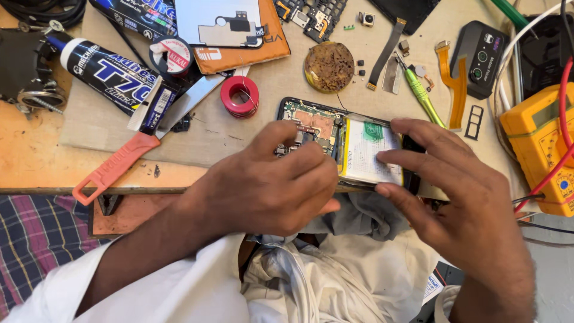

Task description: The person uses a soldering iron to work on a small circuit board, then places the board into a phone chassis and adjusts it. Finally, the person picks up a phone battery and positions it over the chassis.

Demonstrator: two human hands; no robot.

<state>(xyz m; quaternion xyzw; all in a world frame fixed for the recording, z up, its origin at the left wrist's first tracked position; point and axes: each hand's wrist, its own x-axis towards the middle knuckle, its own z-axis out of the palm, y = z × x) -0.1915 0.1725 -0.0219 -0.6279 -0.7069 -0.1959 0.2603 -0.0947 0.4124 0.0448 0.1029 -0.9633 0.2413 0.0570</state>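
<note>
Our 2 hands, left hand [269, 185] and right hand [460, 197], curled gripping the opened phone [335, 137], black-and-white glue tube [110, 72] far left of phone, orange packet [239, 42] above it, tan worktop [36, 155].

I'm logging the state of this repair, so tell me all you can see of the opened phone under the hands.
The opened phone lies flat at the workbench's near edge, back cover off. A green circuit board with metal shields fills its left part; a white-labelled battery sits to the right in a dark frame. The left hand presses fingertips on the board; the right hand grips the battery end.
</note>
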